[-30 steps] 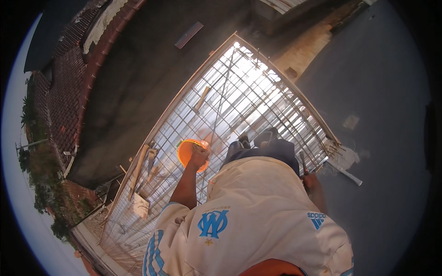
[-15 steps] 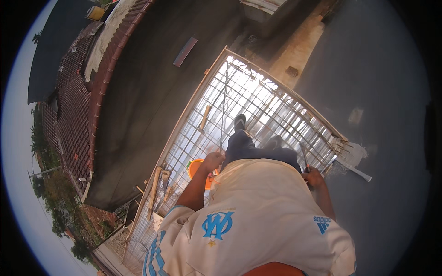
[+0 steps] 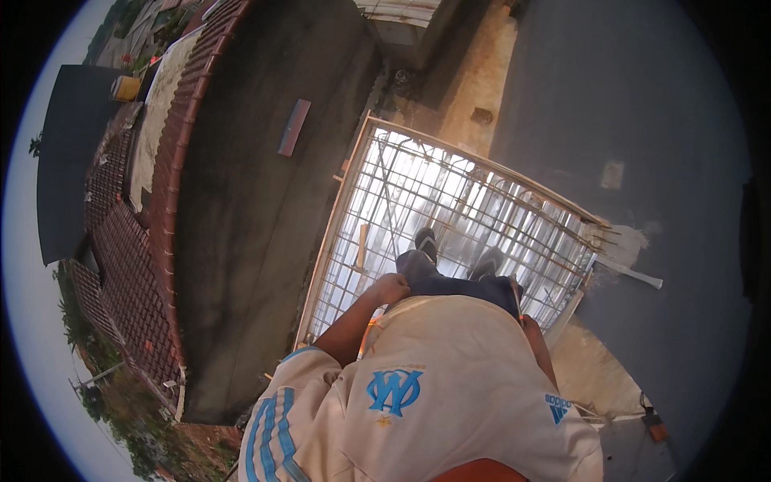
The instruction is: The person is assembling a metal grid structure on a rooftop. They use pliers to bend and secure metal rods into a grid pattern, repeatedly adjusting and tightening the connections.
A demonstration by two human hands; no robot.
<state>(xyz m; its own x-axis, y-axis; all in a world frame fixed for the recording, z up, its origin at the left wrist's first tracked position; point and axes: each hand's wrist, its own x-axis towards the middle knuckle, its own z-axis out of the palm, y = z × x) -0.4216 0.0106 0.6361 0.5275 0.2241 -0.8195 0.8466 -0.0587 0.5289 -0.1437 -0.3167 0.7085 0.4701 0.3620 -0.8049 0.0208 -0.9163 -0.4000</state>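
Observation:
My left hand [image 3: 389,287] is closed with its fingers curled, beside my left thigh above the steel bar mesh [image 3: 353,241]; what it holds, if anything, is hidden. My right hand [image 3: 528,323] is low at my right hip, mostly covered by my pale shirt. From it rises a slim hand tool [image 3: 516,292], whose kind I cannot make out. My shoes [image 3: 426,243] are on the mesh, which lies over shiny corrugated metal sheets inside a wooden edge frame [image 3: 490,163].
A wooden piece [image 3: 361,247] lies on the mesh to the left. Bar ends [image 3: 608,233] stick out at the right corner, near a pale-handled tool [image 3: 634,275]. A flat reddish board [image 3: 295,127] lies on the dark surface at left, beside a tiled roof edge [image 3: 165,265].
My view has turned, and the mesh sits lower in it. My right hand is now more hidden by the shirt. The orange bucket at left is almost wholly covered. My left hand remains closed.

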